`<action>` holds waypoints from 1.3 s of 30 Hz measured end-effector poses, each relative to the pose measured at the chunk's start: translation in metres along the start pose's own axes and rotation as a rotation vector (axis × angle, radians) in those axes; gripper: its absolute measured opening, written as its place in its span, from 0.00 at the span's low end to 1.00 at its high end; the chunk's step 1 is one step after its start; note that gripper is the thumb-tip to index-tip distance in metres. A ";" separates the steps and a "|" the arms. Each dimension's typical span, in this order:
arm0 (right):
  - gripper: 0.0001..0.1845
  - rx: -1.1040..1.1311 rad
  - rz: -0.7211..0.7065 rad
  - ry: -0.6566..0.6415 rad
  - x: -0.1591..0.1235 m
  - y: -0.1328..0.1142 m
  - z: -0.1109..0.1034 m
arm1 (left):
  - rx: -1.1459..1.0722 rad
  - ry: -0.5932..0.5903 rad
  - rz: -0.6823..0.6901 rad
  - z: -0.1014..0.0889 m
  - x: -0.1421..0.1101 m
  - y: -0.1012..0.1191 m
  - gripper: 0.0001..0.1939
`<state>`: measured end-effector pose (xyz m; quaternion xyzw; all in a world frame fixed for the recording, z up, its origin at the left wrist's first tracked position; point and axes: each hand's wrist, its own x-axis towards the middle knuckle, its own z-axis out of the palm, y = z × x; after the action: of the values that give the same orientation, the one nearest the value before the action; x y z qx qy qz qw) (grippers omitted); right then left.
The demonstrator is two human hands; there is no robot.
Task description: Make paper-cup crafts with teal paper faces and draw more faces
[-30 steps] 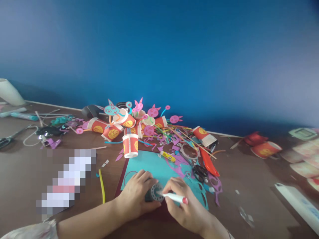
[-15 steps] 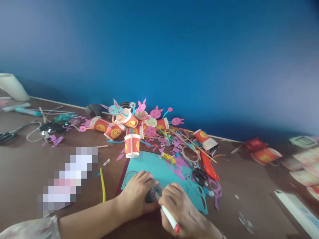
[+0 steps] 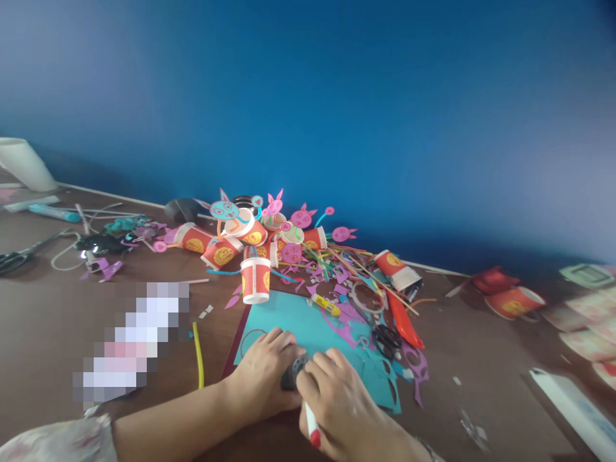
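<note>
My left hand (image 3: pixel 267 372) is closed around a small dark round object (image 3: pixel 289 376) with a ring-shaped top, held over the turquoise paper (image 3: pixel 282 317). In my right hand (image 3: pixel 339 398) is a white marker (image 3: pixel 310 418), its red end pointing down toward me. The marker's writing end is hidden by my fingers, right beside the round object. A dark red circle outline (image 3: pixel 245 340) shows on the paper at the left of my left hand. Farther off, a red paper cup (image 3: pixel 255 282) with blue arms stands upright at the paper's back edge.
Behind lie several red cups with pink animal faces (image 3: pixel 291 254). To the right are a yellow glue stick (image 3: pixel 326 305), black-handled scissors (image 3: pixel 386 340), a red pouch-like item (image 3: pixel 405 324) and purple paper scraps (image 3: pixel 414 369). A yellow strip (image 3: pixel 198 356) lies left of the paper.
My right hand has shifted slightly left and turned over the round object. The marker's red end has swung left and stands steeper. My left hand stays nearly in place.
</note>
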<state>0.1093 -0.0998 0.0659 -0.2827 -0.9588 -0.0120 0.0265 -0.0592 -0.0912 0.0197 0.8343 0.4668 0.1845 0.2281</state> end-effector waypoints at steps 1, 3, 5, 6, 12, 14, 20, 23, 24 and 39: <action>0.07 -0.002 0.013 -0.017 0.002 -0.002 -0.001 | 0.004 -0.001 -0.003 0.000 0.000 0.000 0.21; 0.07 0.008 0.051 -0.039 0.007 -0.004 -0.002 | 0.017 0.004 -0.001 0.001 0.000 0.000 0.19; 0.06 0.047 0.112 -0.044 0.012 -0.006 -0.003 | 0.030 0.021 0.003 0.001 0.000 0.000 0.16; 0.05 0.072 0.156 -0.042 0.015 -0.006 -0.004 | 0.035 0.028 0.008 0.001 0.000 -0.001 0.13; 0.05 0.286 0.432 -0.093 0.027 0.008 -0.008 | 0.028 0.029 0.024 0.001 0.001 -0.001 0.14; 0.06 0.436 0.516 -0.090 0.029 0.016 -0.009 | 0.032 0.022 0.011 0.000 0.001 0.000 0.17; 0.09 0.883 0.578 -0.059 0.020 0.031 0.002 | 0.027 -0.009 -0.008 -0.003 0.001 0.002 0.22; 0.09 0.974 0.508 -0.002 0.006 0.028 0.010 | 0.027 -0.011 -0.017 -0.004 0.001 0.002 0.22; 0.08 0.942 0.486 0.026 0.001 0.027 0.012 | 0.025 -0.012 -0.017 -0.004 0.001 0.002 0.21; 0.05 0.400 0.149 0.253 -0.023 0.009 0.028 | -0.024 0.044 0.017 0.001 -0.001 -0.001 0.22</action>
<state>0.1323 -0.1037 0.0365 -0.3382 -0.9076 0.1444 0.2027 -0.0601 -0.0919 0.0176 0.8311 0.4625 0.2102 0.2264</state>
